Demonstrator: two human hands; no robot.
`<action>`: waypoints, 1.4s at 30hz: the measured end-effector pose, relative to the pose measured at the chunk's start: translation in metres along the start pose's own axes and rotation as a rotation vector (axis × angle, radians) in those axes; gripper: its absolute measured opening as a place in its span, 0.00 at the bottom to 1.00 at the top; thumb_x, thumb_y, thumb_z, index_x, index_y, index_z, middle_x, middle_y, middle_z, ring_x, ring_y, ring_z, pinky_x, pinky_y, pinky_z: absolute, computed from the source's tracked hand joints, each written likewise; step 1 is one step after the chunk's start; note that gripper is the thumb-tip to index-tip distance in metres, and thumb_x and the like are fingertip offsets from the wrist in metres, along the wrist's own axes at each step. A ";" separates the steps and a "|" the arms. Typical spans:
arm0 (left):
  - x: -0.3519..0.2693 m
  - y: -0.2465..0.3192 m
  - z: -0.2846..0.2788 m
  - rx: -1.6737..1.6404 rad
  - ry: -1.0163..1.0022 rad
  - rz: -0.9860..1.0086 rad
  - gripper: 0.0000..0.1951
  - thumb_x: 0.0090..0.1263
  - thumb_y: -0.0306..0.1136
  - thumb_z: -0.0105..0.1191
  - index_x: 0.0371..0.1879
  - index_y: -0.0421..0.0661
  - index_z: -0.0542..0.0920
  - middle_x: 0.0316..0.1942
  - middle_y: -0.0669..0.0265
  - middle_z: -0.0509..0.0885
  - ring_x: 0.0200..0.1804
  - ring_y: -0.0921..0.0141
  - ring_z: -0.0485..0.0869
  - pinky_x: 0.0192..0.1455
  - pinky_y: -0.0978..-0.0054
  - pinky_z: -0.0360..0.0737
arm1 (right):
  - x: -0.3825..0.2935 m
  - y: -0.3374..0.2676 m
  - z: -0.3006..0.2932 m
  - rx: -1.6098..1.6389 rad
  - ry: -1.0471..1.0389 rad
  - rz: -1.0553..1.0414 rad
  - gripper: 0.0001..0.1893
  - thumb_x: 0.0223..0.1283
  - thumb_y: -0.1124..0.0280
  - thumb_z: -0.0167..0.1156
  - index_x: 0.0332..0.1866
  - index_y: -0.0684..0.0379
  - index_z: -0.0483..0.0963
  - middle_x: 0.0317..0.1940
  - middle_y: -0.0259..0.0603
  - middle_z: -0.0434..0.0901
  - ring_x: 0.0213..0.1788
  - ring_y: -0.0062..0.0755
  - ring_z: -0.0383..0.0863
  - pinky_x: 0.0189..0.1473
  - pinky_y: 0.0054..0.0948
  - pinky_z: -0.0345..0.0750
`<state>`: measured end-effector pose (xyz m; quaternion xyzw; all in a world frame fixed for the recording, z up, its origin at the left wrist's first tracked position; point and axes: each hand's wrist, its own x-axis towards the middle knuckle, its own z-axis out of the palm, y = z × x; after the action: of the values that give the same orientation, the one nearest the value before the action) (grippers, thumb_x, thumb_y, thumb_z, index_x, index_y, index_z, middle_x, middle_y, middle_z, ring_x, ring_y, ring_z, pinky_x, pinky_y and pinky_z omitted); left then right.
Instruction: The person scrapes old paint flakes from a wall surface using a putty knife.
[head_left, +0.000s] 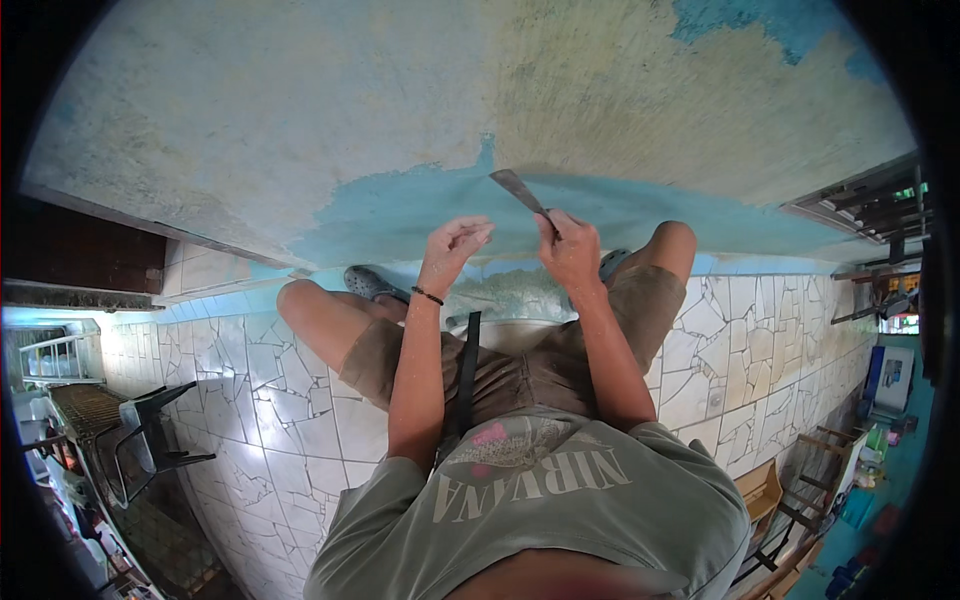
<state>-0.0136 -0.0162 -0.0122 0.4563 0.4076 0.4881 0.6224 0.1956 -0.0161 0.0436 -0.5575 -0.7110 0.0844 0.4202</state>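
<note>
In my right hand (570, 246) is a scraper with a flat metal blade (517, 189), a putty knife by its look; my fist hides most of its handle. The blade points up and left, close to a band of blue paint (405, 206) low on the wall. Whether it touches the wall I cannot tell. My left hand (459, 244) is raised beside it, dusted white, its fingers loosely curled with nothing seen between them. Above the blue band the wall (315, 97) shows patchy grey and yellowish plaster. Pale dust and flakes lie on the floor (517, 289) between my legs.
Broken-tile flooring (720, 360) surrounds me. A dark chair (150, 431) lies or leans at the left, near a doorway opening (82, 247). A louvred window (862, 199) is set in the wall at right. Wooden furniture (761, 495) and household items stand behind at right.
</note>
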 end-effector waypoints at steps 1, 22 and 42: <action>-0.001 0.000 -0.001 -0.001 0.002 0.017 0.17 0.73 0.33 0.58 0.57 0.37 0.78 0.52 0.58 0.85 0.51 0.67 0.84 0.58 0.69 0.78 | 0.002 -0.003 0.002 -0.008 -0.001 -0.022 0.10 0.61 0.70 0.62 0.27 0.61 0.71 0.21 0.49 0.74 0.25 0.57 0.74 0.25 0.45 0.68; 0.009 -0.024 0.002 0.041 0.091 -0.015 0.16 0.70 0.34 0.61 0.51 0.36 0.81 0.45 0.60 0.87 0.45 0.70 0.85 0.52 0.72 0.80 | -0.004 0.000 -0.006 -0.118 0.000 0.008 0.09 0.60 0.71 0.61 0.28 0.61 0.73 0.23 0.49 0.76 0.26 0.58 0.76 0.26 0.47 0.70; 0.011 -0.037 0.006 0.053 0.125 -0.089 0.15 0.71 0.38 0.61 0.50 0.40 0.82 0.45 0.62 0.87 0.44 0.68 0.87 0.48 0.73 0.79 | -0.002 0.010 -0.014 0.010 0.013 0.070 0.08 0.59 0.69 0.62 0.27 0.60 0.76 0.24 0.47 0.78 0.27 0.57 0.77 0.27 0.48 0.71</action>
<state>0.0031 -0.0107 -0.0466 0.4228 0.4783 0.4764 0.6046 0.2128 -0.0187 0.0453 -0.5806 -0.6878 0.0991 0.4243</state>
